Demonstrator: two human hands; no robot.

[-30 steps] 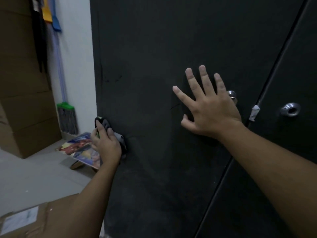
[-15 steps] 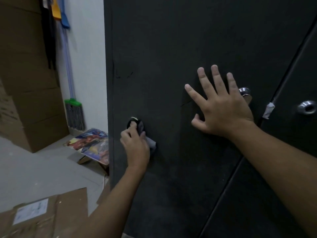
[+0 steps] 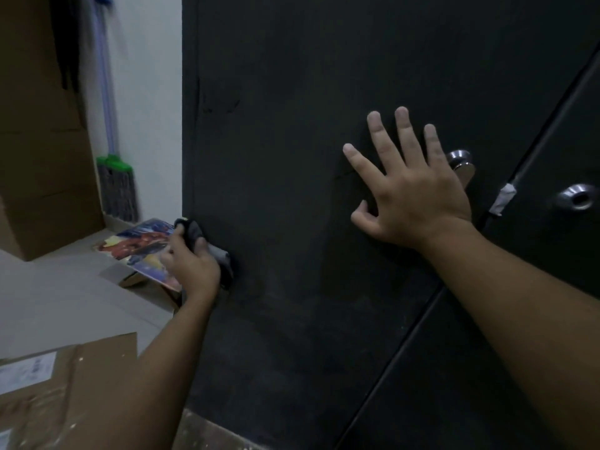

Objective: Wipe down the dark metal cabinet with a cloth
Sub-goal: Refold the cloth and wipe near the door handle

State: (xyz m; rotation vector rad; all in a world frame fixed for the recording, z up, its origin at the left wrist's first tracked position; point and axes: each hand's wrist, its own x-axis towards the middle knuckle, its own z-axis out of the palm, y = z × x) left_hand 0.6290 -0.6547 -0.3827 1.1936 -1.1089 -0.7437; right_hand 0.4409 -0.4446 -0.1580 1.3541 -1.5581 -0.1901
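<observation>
The left hand (image 3: 191, 267) grips a bunched grey cloth (image 3: 207, 246) and presses it against the dark metal cabinet (image 3: 292, 92) at its left edge. The right hand (image 3: 412, 190) lies flat on the door, fingers spread, just beside a silver handle (image 3: 461, 160).

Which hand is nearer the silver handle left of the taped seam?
Right. The right hand lies spread beside the handle; the left hand grips the cloth at the left edge of the door.
</observation>
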